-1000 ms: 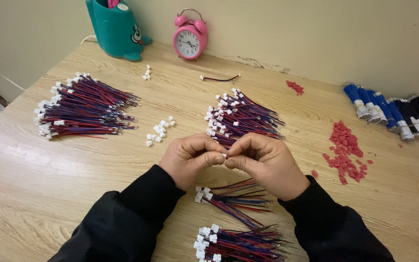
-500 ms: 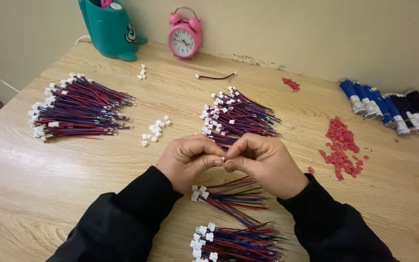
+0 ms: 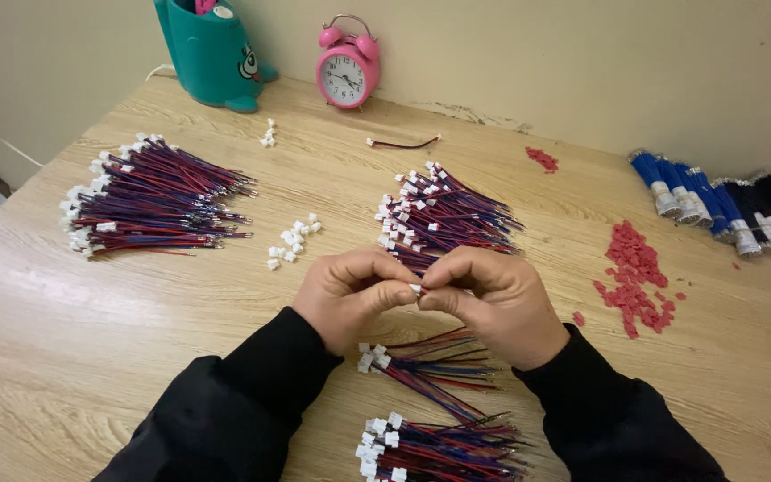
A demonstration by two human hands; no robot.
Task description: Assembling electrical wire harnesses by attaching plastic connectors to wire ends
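- At far left, a wire bundle (image 3: pixel 149 195) is lying on the table (image 3: pixel 64 357), loose white plugs (image 3: pixel 292 241) sitting beside it.
- At centre, the left hand (image 3: pixel 350 299) is pinching one end of a small connector (image 3: pixel 416 289), fingers closed on it.
- Meeting it, the right hand (image 3: pixel 493 303) is pinching the other end; the connector is running left-right, above the table. Its facing is hidden.
- A slipping pinch could be dropping it among the wires (image 3: pixel 435 366) below.
- At right, red chips (image 3: pixel 635 277) are lying scattered.
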